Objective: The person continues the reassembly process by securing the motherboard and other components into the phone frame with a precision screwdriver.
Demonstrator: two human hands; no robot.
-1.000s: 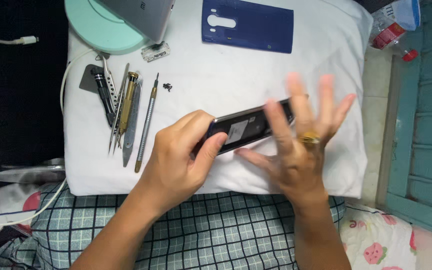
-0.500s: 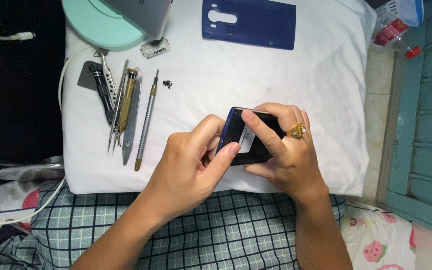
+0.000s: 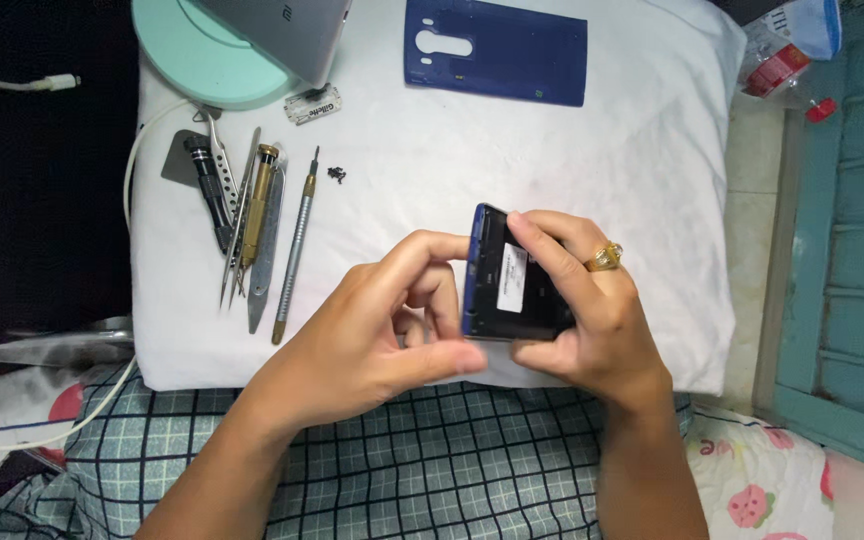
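Phone (image 3: 502, 290), white rectangular label facing up, stands upright, long axis vertical, gripped by left hand (image 3: 372, 335) and right hand (image 3: 587, 310), below blue back cover (image 3: 497, 50).

A dark blue phone (image 3: 505, 285) with its back cover removed stands nearly on end above a white pillow (image 3: 642, 180), its open black back bearing a small white label; the left hand (image 3: 372, 335) pinches its lower edge while the right hand (image 3: 587, 310) grips its far side
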